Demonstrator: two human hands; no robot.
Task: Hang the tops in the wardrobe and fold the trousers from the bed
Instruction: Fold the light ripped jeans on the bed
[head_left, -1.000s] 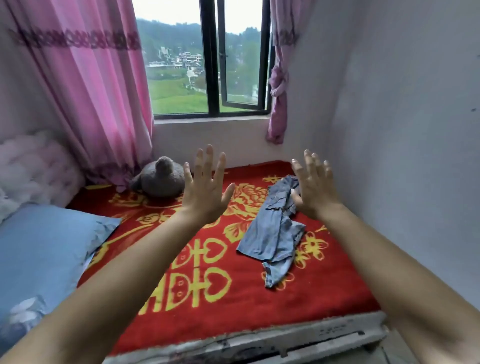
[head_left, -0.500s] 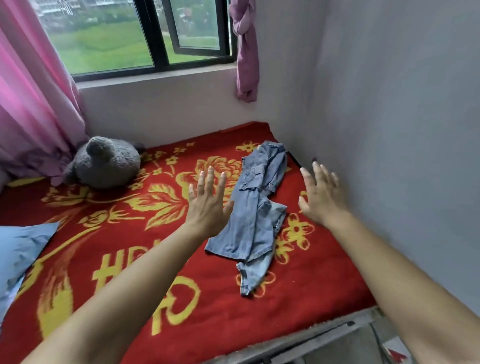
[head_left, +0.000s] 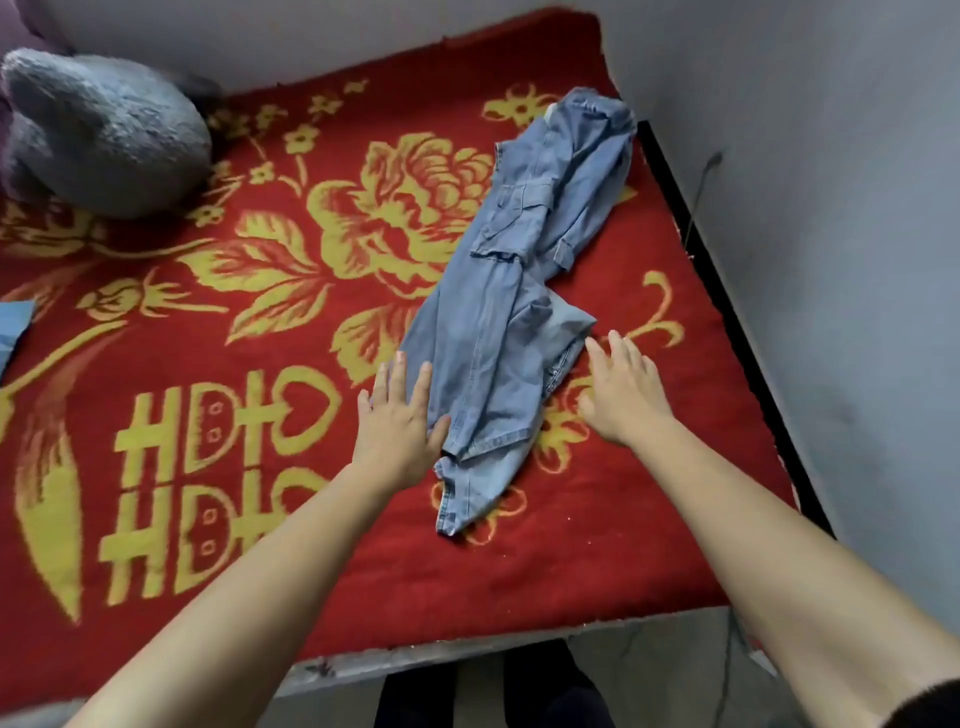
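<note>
Right now both your hands are flat, fingers straight and slightly spread, gripping nothing. Your left hand (head_left: 400, 415) sits at the near left edge of the denim garment (head_left: 511, 312), and your right hand (head_left: 623, 395) is just beside its right edge. The garment lies crumpled and twisted on the red bed cover (head_left: 623, 545), close to the wall (head_left: 831, 260). If you lift only the top layer, it will probably come up bunched. Its pocket flaps and cuff don't show whether it's a top or trousers, so check before you fold.
</note>
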